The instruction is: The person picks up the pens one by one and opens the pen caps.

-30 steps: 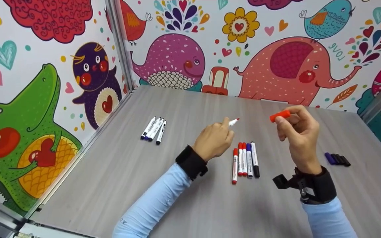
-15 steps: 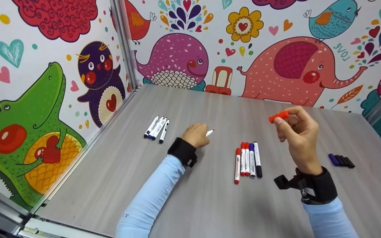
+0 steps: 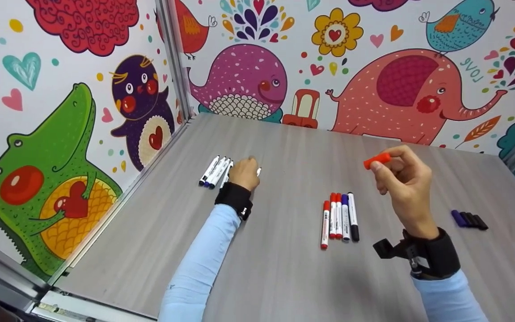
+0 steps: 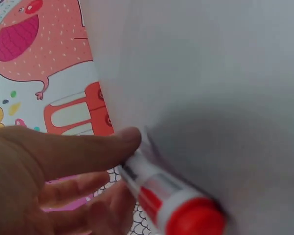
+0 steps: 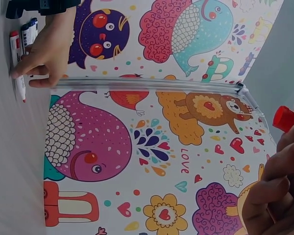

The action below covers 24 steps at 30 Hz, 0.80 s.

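Observation:
My left hand (image 3: 244,173) holds an uncapped red marker (image 4: 152,188) low over the table, right beside a row of white uncapped markers (image 3: 213,172). Its red end faces the camera in the left wrist view, and the red writing tip shows on the marker (image 3: 259,171) [R]in the right wrist view. Thumb and fingertips of my right hand (image 3: 405,188) pinch a red marker cap (image 3: 377,160) in the air, well to the right. The left hand covers part of the row's nearest marker in the head view.
Several capped markers (image 3: 338,217), with red, purple and black parts, lie side by side mid-table. Farther right is a short row of purple and black caps (image 3: 469,220). Printed wall panels (image 3: 239,80) border the grey table (image 3: 284,268) behind and on the left.
My left hand has carried the red marker leftward from above the capped markers to the row of uncapped ones. The right hand keeps the cap in nearly the same spot.

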Motion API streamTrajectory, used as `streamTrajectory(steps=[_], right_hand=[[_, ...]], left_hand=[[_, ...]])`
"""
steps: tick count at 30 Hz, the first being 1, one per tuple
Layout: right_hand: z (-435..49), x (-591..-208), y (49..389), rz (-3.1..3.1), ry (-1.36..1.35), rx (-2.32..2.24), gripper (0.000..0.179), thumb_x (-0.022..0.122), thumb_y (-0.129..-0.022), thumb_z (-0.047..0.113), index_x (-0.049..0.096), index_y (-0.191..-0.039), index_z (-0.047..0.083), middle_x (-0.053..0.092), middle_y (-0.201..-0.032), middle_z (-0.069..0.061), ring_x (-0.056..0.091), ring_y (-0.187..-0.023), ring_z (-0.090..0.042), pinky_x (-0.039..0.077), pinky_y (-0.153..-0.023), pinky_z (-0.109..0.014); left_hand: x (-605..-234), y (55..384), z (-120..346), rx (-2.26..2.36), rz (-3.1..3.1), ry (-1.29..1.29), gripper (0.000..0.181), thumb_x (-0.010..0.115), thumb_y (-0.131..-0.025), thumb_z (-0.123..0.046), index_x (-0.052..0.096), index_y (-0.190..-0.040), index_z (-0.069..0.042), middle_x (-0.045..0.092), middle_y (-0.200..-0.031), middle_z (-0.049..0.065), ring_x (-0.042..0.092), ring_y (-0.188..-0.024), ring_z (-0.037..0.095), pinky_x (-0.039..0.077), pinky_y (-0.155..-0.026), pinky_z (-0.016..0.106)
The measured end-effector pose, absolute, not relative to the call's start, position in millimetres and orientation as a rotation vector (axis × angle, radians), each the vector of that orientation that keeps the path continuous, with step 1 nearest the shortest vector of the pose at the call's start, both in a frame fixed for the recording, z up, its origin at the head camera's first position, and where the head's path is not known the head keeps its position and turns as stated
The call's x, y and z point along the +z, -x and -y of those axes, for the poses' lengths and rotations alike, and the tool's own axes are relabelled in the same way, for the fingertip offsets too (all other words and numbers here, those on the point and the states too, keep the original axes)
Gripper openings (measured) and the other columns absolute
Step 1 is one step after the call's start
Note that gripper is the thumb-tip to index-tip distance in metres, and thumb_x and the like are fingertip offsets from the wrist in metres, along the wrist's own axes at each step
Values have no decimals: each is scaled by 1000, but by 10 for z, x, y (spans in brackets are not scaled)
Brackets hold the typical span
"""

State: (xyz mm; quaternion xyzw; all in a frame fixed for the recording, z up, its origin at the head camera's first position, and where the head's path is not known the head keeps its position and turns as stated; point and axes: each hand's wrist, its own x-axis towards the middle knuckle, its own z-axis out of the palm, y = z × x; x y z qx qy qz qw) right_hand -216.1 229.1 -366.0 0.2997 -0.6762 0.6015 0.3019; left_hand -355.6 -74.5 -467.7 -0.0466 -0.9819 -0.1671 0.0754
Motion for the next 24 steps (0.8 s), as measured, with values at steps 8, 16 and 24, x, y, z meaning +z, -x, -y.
streamTrajectory(steps=[8,16,24], right_hand=[[-2279,-3664,2167,1775,-840,1603,14,61,-91,-14,54,-101,-19,59,-64,-1,48,-52,-11,44,-50,-17],[-2260,-3677,2170,1830,-820,1527,13,62,-91,-13,55,-102,-18,60,-66,2,48,-52,-9,45,-51,-16],[-2252,-3692,2169,1857,-812,1490,13,63,-91,-12,56,-101,-16,63,-69,7,49,-52,-8,45,-52,-15]], left_hand=[[-4724,3614,909,-539,2874,69,18,68,-86,-2,69,-103,4,75,-106,26,73,-100,43,59,-83,54],[-4710,3656,1060,-544,2932,-33,13,65,-85,-2,71,-96,0,76,-107,22,74,-99,39,59,-81,52],[-4629,3637,1125,-544,3006,-38,27,78,-74,-5,75,-101,-2,76,-114,20,73,-104,38,59,-84,52]])
